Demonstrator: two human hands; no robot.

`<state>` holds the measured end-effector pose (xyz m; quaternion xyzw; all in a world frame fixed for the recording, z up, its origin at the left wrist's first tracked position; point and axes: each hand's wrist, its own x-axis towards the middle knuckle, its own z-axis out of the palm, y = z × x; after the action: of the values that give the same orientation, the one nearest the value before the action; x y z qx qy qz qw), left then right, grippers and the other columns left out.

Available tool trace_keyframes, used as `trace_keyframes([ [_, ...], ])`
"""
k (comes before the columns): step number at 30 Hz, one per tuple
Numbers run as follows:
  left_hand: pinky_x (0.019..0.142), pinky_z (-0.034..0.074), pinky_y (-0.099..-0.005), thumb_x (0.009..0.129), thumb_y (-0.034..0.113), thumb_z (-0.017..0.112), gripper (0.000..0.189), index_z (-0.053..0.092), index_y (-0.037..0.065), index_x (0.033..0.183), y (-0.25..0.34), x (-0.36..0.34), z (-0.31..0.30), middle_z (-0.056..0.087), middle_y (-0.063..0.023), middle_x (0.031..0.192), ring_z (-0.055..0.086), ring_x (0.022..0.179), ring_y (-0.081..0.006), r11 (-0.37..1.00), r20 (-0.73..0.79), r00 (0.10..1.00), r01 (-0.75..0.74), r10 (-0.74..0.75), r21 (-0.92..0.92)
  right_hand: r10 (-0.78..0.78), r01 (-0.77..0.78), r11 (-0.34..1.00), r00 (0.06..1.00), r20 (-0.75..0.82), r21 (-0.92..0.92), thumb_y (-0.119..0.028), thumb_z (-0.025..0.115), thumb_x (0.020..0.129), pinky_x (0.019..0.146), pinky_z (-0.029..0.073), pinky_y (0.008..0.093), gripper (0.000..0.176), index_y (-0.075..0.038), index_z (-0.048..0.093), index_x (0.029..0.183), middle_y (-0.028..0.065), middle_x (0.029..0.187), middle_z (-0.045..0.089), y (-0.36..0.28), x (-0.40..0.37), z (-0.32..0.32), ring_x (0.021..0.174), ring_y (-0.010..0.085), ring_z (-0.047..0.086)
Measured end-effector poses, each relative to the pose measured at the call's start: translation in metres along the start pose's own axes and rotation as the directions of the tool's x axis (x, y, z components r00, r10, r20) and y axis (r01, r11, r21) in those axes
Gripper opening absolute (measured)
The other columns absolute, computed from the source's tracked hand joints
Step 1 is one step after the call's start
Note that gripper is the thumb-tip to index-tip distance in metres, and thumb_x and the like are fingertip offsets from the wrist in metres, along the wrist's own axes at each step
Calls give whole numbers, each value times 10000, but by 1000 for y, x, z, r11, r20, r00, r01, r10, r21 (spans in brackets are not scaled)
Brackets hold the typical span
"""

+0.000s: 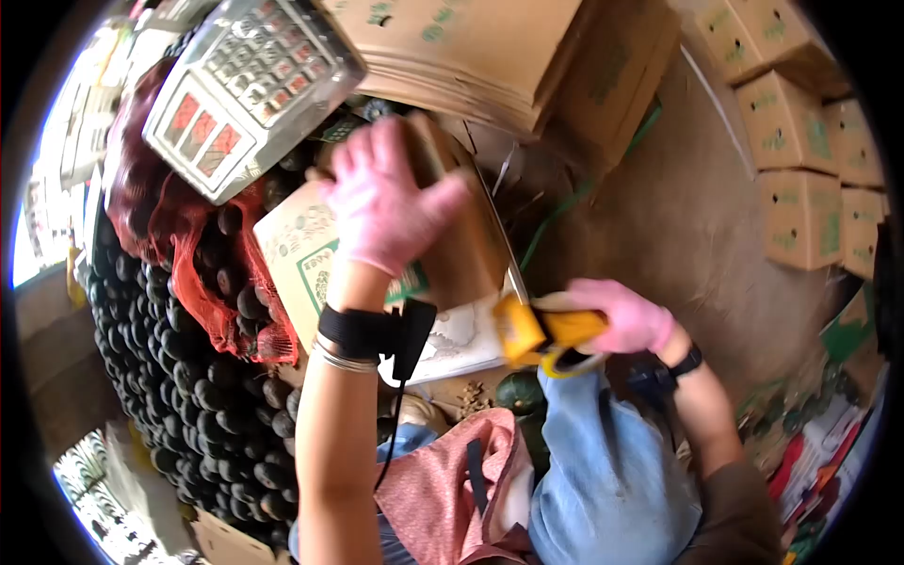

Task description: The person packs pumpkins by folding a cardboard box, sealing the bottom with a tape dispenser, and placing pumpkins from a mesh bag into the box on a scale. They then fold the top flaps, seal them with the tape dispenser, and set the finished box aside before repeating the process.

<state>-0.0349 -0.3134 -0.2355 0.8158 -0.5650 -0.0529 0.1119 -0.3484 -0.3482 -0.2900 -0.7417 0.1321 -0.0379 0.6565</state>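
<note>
My left hand [391, 207], in a pink glove, is spread with its fingers apart over the top of a cardboard box [294, 235] with green print. The box lies tilted in view on a pale weighing platform [452, 348], partly hidden by my hand and wrist strap. Off to the right, my right hand [626, 315], also gloved in pink, is wrapped around a yellow tape dispenser [523, 331]. The dispenser is just above my knee, beside the platform's corner.
A plastic-covered scale display [254, 89] stands at the upper left. Behind the box are stacked flattened cartons [461, 47]. Dark round squashes [198, 405] are heaped at left, some in a red net [198, 292]. Closed cartons [800, 207] stand far right. A green strap [551, 221] trails across the floor.
</note>
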Motion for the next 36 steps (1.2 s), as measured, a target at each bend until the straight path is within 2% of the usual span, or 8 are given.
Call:
trace_keyframes([
  [7,1114,281,-676,611,363,808,643,636,121,1182,14,-155,-26,548,-134,1330,427,1398,-360,643,199,620,-664,759,-383,249,-112,947,848,-469,301,34,830,737,854,489,292,361,-22,703,1071,61,1065,648,-65,-83,3,973,182,635],
  [11,1017,431,-464,841,327,699,353,681,69,1081,32,-220,-85,620,-140,1170,575,1147,-333,720,276,926,7,257,-694,153,-100,984,894,-421,145,35,816,744,777,513,304,369,-104,719,1072,87,1051,655,-82,-70,21,909,214,651],
  [16,731,488,-278,1010,154,602,179,625,-12,1072,78,-237,-83,625,-43,907,574,836,-124,-303,618,739,544,-268,-783,-429,312,799,895,-123,-514,-1,825,584,654,520,362,577,-247,751,1101,102,997,644,-122,-19,35,765,278,615],
  [23,707,508,-281,990,164,630,161,660,5,988,-76,-227,-72,639,-24,816,582,776,-106,269,190,749,444,-635,-855,-390,282,641,921,14,-714,-67,787,630,610,502,405,590,-306,733,1166,74,843,518,-140,-14,45,720,300,583],
  [28,841,473,-253,1041,192,559,187,655,44,1105,-178,-230,3,617,2,990,554,957,-94,503,400,831,553,-385,-665,-324,197,627,946,-23,-754,-32,741,663,668,500,423,583,-290,723,1185,99,872,511,-56,-9,46,754,318,571],
  [30,912,456,-256,1046,183,549,239,612,59,1240,-199,-253,10,595,-13,1137,541,1084,-108,72,645,702,691,-302,-719,-392,249,634,919,-27,-732,6,729,633,635,487,440,560,-235,712,1139,131,903,539,-37,3,53,734,355,566],
  [31,988,446,-286,1046,181,554,315,549,61,1337,-233,-275,32,579,-32,1258,546,1154,-172,518,527,827,543,-196,-661,-412,270,647,911,-29,-713,18,725,626,631,477,438,563,-239,713,1127,124,889,537,-27,8,54,726,350,554],
  [36,1073,440,-382,1012,186,569,400,542,56,1389,-197,-299,21,608,-100,1343,555,1247,-256,-394,928,372,852,-12,-346,-440,275,667,895,-68,-693,-28,745,680,568,433,418,502,-308,722,1096,85,812,527,-8,13,57,663,307,526],
])
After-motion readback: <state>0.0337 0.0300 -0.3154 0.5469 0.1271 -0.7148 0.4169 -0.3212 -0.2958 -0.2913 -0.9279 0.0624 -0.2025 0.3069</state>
